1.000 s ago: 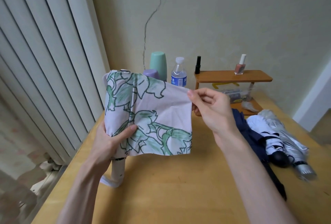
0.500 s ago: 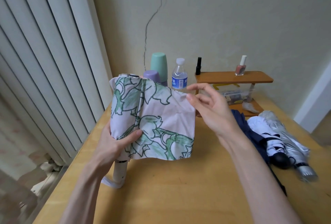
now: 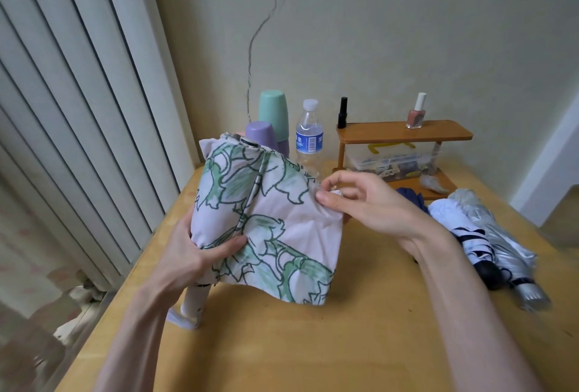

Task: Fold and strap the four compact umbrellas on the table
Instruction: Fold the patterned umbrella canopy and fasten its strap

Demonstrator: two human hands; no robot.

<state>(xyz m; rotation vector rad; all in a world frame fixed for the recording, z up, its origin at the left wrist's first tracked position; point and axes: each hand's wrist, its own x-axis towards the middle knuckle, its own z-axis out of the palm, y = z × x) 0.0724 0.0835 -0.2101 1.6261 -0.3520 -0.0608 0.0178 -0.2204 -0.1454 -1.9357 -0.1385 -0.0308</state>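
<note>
The floral umbrella [image 3: 266,203] is held nearly upright over the left part of the worktop [image 3: 313,344], with its handle [image 3: 195,297] pointing down. I cannot tell whether the handle's foot touches the wood. The left grip [image 3: 194,253] is clamped round the gathered canopy just above the handle, thumb laid across the front. The right grip [image 3: 366,200] pinches the upper corner of the loose flap between thumb and forefinger, the other fingers loosely curled. By its look the umbrella is light. The canopy is thin, soft and probably slick, so it will likely slide and spring out of any fold that is not kept taut. The ribs beneath are likely stiff but slender, and a twist against them could bend one. The firm place to hold is where the left grip sits, on the bundle of ribs round the shaft. The flap is best taken at its hem corner and drawn snug round the bundle. A small white bit at the right fingertips may be the strap's tab, but I cannot tell. The navy umbrella [image 3: 410,200], white umbrella [image 3: 463,228] and silver umbrella [image 3: 501,235] lie together at the right of the worktop, loosely gathered.
</note>
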